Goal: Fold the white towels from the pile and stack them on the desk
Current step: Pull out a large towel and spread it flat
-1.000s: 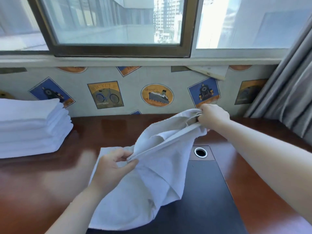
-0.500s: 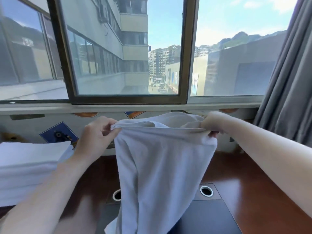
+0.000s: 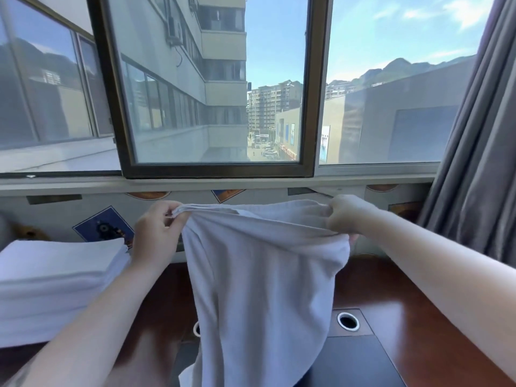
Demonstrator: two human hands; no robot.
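A white towel (image 3: 259, 280) hangs in the air above the wooden desk (image 3: 391, 308), held up by its top edge between both hands. The left hand (image 3: 156, 233) pinches the upper left corner, thumb and curled fingers closed on a bunched bit of cloth; the right hand (image 3: 344, 216) grips the upper right corner, fingers wrapped round a gathered fold. The top edge sags slightly between the hands, and the rest of the towel drops loosely in folds toward the desk, its lower end running out of view at the bottom. Behind the towel, set into the desk, a round cable grommet (image 3: 348, 321) shows just right of the hanging cloth. To the left of the towel, beside the left forearm, a stack of folded white towels (image 3: 55, 283) rests on the desk. A grey curtain (image 3: 474, 163) hangs right of the towel
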